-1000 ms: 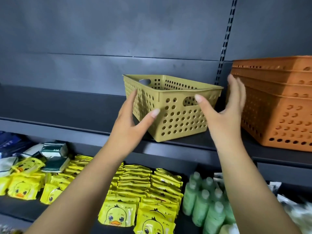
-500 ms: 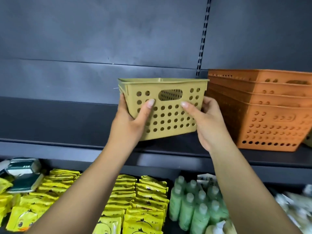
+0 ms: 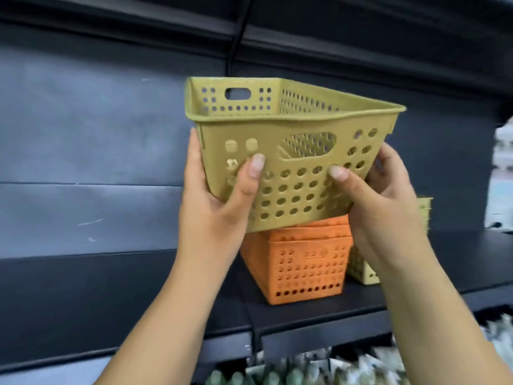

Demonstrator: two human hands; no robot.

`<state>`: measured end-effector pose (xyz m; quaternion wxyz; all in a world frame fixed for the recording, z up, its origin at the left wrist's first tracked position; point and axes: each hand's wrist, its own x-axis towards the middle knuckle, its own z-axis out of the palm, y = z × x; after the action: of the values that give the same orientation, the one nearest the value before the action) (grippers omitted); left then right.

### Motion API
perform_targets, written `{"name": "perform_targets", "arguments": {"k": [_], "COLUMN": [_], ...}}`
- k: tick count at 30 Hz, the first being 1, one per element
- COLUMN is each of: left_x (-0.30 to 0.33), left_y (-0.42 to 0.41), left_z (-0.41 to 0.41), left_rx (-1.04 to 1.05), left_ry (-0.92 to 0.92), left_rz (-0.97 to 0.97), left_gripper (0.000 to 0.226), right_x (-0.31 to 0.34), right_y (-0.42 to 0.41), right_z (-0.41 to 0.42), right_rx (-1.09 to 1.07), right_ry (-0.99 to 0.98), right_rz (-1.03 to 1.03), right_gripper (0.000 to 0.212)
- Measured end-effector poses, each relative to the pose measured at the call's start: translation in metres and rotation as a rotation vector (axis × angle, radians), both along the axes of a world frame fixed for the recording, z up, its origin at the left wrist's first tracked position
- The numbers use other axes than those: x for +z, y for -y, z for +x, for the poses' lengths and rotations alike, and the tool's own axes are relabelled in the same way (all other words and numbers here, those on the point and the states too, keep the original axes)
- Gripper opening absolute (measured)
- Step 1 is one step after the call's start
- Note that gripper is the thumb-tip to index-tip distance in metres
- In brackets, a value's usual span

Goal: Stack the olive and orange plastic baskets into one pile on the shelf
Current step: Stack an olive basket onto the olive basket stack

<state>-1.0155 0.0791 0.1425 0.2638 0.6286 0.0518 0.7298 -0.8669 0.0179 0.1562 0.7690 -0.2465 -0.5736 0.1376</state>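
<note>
Since the earlier frame you raised the olive basket (image 3: pixel 288 162), both hands (image 3: pixel 222 201) (image 3: pixel 380 195) clenched on its ends, directly above the orange basket stack (image 3: pixel 302 268) on the shelf (image 3: pixel 416 295); lower it straight down.

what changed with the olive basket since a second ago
Both hands, left hand and right hand, closed on the olive basket, lifted it off the shelf and carried it right, above the orange baskets. The orange baskets stayed nested on the shelf.
</note>
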Motion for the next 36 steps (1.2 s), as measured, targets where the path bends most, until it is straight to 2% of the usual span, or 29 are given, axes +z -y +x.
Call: {"name": "perform_targets", "arguments": {"k": [4,6,10,13,15,18,20,24,26,28,30,34,36], "left_x": [-0.005,-0.011,-0.02,-0.026,-0.028,-0.022,-0.011,0.017,0.028,0.039,0.048,0.056,0.054], "left_y": [0.039,0.061,0.103,0.118,0.122,0.121,0.114,0.082,0.062,0.044,0.03,0.006,-0.006], "left_z": [0.067,0.109,0.192,0.239,0.261,0.28,0.29,0.303,0.305,0.304,0.304,0.312,0.317], "left_rx": [-0.113,-0.137,-0.137,-0.169,-0.16,-0.163,-0.167,-0.095,-0.088,-0.092,-0.05,0.107,0.156], "left_ry": [0.013,0.019,0.019,0.0,0.01,0.002,-0.008,-0.045,-0.084,-0.128,-0.152,-0.209,-0.206], "left_rz": [0.03,0.042,0.053,0.027,-0.001,-0.019,-0.032,-0.069,-0.104,-0.118,-0.138,-0.143,-0.172], "left_gripper": [0.066,0.07,0.076,0.061,0.059,0.068,0.07,0.042,0.028,0.029,0.034,0.007,0.008], "right_x": [-0.011,-0.018,-0.027,-0.032,-0.034,-0.031,-0.025,-0.002,0.011,0.022,0.031,0.036,0.036], "right_y": [0.043,0.066,0.109,0.13,0.133,0.125,0.115,0.086,0.069,0.051,0.031,-0.007,-0.024], "right_z": [0.06,0.099,0.179,0.224,0.247,0.271,0.285,0.301,0.308,0.314,0.321,0.335,0.341], "right_rx": [-0.057,-0.071,-0.131,-0.159,-0.161,-0.151,-0.129,-0.147,-0.156,-0.16,-0.126,-0.036,-0.007], "right_ry": [0.041,0.048,0.039,0.026,0.006,-0.022,-0.034,0.007,0.046,0.089,0.127,0.132,0.144], "right_rz": [0.041,0.054,0.054,0.051,0.038,0.014,0.015,0.009,0.004,0.003,-0.016,-0.085,-0.123], "right_gripper": [0.047,0.043,0.049,0.049,0.06,0.075,0.065,0.057,0.046,0.034,0.031,0.03,0.029]}}
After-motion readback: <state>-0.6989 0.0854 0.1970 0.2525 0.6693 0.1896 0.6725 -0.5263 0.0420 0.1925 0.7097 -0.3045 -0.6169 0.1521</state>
